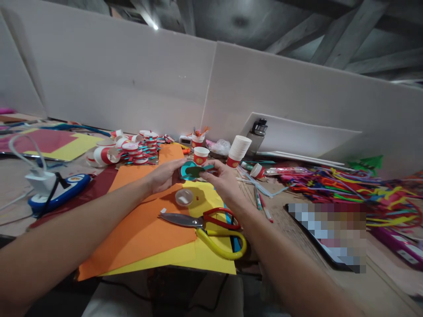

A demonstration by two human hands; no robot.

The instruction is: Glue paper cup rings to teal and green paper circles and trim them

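Over the paper sheets, my left hand [165, 177] grips a small round teal paper piece [185, 166], which looks like a shallow cup base. My right hand [220, 178] pinches a dark green paper piece [195, 172] against it; a narrow teal strip [208, 167] sticks out by the fingers. The two pieces overlap, and I cannot tell whether they are joined. Below the hands lies a small round white cup base [183, 198] on orange paper [148, 237]. Scissors with red and yellow handles [200, 221] rest nearer me, across orange and yellow paper [214, 259].
Behind my hands stand a paper cup [201, 154] and a stack of cups [239, 149]. Cut cup pieces [139, 149] pile up at left, near a blue power strip [59, 193]. Pipe cleaners [350, 185] and a phone [327, 237] lie at right.
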